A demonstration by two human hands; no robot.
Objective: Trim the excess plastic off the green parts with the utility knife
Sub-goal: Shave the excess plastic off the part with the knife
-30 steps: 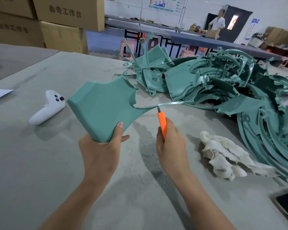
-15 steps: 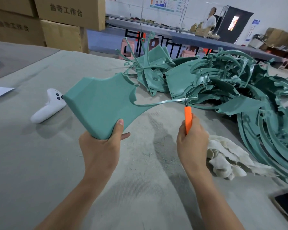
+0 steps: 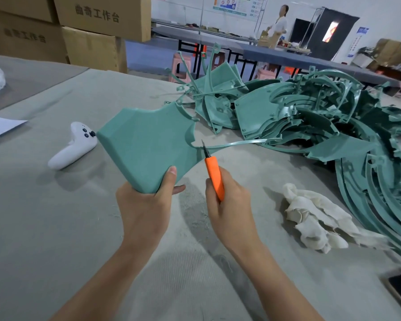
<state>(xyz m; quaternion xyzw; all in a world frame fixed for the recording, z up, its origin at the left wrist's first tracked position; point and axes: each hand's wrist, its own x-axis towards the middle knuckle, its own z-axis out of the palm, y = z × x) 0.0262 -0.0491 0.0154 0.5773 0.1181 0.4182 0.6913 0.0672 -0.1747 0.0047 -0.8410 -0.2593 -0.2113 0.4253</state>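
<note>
Green moulded plastic panel [image 3: 146,144], wedge-shaped with a scalloped far edge, is held clear of the grey felt-covered table [image 3: 56,228], in front of the operator. The left hand [image 3: 146,209] grips its near corner: thumb pressed flat on the upper face, fingers curled underneath, one fingertip showing past the edge. The right hand [image 3: 229,200] is wrapped round the orange-handled utility knife [image 3: 214,179], fingers closed together on the handle. The blade tip sits at the root of the thin green flash strip [image 3: 241,142], where it leaves the panel's notch.

Procedure: keep the blade flat against the panel edge and draw it outward along the strip, away from the left hand. Use light pressure; the strip looks flexible and will likely deflect rather than cut if pushed. Keep the left thumb well behind the cut line.

Change: half a second ago the knife was out at the strip's far end, near the pile of untrimmed green parts [image 3: 310,117]. It has returned to the root. The panel grip is unchanged.
</note>
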